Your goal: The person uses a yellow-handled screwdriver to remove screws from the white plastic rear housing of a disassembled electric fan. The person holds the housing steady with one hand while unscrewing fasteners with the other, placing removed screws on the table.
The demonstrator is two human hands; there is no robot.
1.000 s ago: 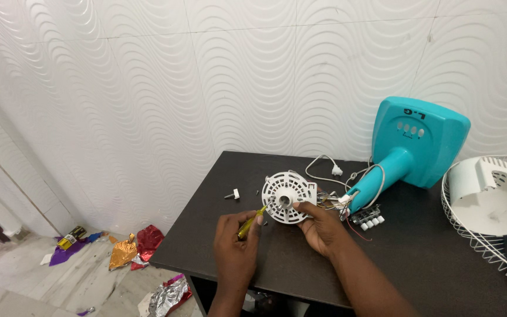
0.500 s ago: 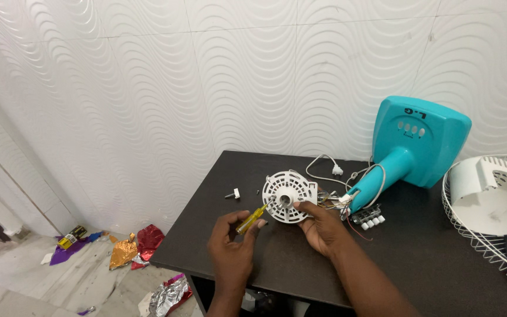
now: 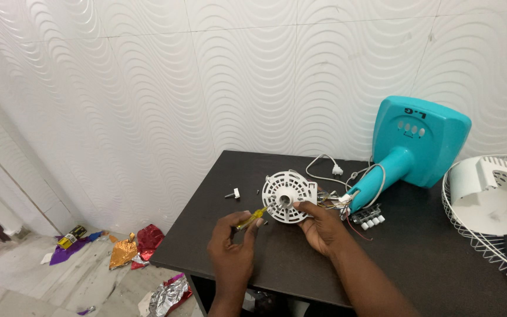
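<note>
My left hand (image 3: 232, 245) grips a small yellow-handled screwdriver (image 3: 252, 218), its tip pointing toward a round white slotted motor cover (image 3: 289, 196). My right hand (image 3: 322, 226) holds that cover upright by its lower right rim, just above the dark table (image 3: 418, 258). Thin wires (image 3: 333, 199) run from behind the cover to the neck of a turquoise fan base (image 3: 412, 147) lying tipped on the table.
A small white part (image 3: 234, 193) lies on the table left of the cover. A white button block (image 3: 368, 219) sits by the fan neck. A wire fan guard with a white housing (image 3: 488, 199) rests at the right. Foil wrappers (image 3: 125, 252) litter the floor.
My left hand has drawn the screwdriver slightly back from the cover and tilted it. The right hand keeps its hold on the cover.
</note>
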